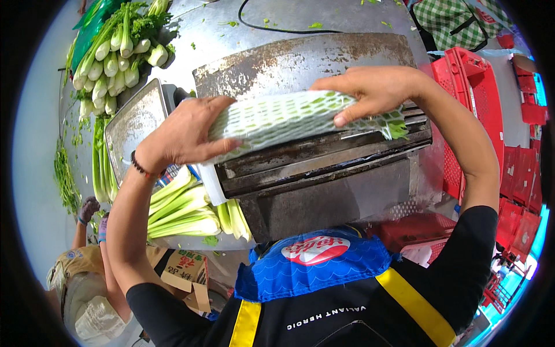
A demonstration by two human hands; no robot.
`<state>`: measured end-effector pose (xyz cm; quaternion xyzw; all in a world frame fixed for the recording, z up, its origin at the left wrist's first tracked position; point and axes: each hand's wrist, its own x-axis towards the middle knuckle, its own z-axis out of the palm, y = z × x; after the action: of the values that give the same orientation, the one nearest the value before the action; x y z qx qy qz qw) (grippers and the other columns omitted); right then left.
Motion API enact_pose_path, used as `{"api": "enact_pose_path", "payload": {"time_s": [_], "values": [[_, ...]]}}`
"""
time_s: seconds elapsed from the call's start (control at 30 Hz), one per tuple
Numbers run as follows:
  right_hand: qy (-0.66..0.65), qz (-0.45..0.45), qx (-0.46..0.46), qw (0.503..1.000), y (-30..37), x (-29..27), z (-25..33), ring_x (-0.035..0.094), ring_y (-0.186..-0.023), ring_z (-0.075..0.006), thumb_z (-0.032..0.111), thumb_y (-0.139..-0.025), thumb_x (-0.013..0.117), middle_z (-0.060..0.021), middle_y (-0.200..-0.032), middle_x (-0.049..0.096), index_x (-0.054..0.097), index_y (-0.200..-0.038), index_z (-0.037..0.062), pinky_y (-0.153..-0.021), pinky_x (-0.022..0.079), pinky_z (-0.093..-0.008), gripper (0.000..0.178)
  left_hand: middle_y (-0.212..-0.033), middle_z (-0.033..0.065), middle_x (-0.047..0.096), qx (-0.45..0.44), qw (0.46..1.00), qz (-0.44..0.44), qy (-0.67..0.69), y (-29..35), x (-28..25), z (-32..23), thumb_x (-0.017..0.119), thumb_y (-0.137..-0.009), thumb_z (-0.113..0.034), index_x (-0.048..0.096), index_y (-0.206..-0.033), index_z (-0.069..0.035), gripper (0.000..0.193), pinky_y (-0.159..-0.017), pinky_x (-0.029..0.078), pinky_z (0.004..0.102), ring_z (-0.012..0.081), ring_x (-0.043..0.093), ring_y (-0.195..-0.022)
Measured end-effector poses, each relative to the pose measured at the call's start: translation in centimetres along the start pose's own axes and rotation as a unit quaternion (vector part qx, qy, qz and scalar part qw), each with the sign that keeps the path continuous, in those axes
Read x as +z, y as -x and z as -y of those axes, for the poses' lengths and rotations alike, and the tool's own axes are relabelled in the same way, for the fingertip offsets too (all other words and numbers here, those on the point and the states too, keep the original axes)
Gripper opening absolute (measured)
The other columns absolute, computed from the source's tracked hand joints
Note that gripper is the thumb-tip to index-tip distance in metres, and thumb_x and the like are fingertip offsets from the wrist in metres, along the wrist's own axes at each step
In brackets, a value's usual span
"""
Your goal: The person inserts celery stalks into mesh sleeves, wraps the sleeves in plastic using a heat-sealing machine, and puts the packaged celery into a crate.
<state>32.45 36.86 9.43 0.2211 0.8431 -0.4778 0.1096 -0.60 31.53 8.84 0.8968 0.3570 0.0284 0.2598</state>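
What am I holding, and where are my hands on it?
A white-netted green bundle, likely celery: left hand at its left end, right hand near its leafy right end.

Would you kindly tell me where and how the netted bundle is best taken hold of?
Probably near both ends, left hand and right hand from above: the bundle is long and held crosswise over the machine, leaves poking from its right end.
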Motion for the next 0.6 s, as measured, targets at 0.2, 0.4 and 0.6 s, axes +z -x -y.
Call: {"api": "enact_pose_path", "payload": {"time_s": [0.2, 0.4, 0.6], "values": [[-0.065, 0.041, 0.019, 0.997, 3.2, 3.2, 4.9, 0.065, -0.080, -0.0390, 0.032, -0.087, 0.065, -0.0202, -0.091, 0.067, 0.045, -0.128, 0.0070, -0.070, 0.049, -0.0463, 0.052, -0.078, 0.0200, 0.060, 0.035, 0.998, 0.031, 0.038, 4.3, 0.1, -5.7, 0.061, -0.082, -0.047, 0.054, -0.103, 0.004, 0.056, -0.072, 0.050, 0.0440, 0.0357, 0.063, -0.075], [-0.090, -0.019, 0.012, 0.996, 5.5, 7.0, 6.2, 0.064, -0.085, -0.0419, 0.034, -0.086, 0.066, -0.0207, -0.097, 0.067, 0.044, -0.131, 0.0086, -0.071, 0.049, -0.0479, 0.056, -0.088, 0.0197, 0.061, 0.017, 0.996, 0.039, 0.080, 5.6, 1.8, -7.3, 0.066, -0.078, -0.047, 0.054, -0.116, 0.006, 0.066, -0.078, 0.048, 0.0431, 0.0358, 0.062, -0.081], [-0.110, -0.001, 0.084, 0.990, 6.4, 10.0, 6.8, 0.064, -0.082, -0.0401, 0.040, -0.081, 0.071, -0.0211, -0.092, 0.067, 0.049, -0.125, 0.0069, -0.072, 0.048, -0.0455, 0.059, -0.093, 0.0197, 0.061, -0.028, 0.994, 0.063, 0.086, 7.7, 5.3, -10.3, 0.068, -0.082, -0.045, 0.049, -0.117, 0.004, 0.063, -0.079, 0.047, 0.0425, 0.0361, 0.061, -0.080]]}}
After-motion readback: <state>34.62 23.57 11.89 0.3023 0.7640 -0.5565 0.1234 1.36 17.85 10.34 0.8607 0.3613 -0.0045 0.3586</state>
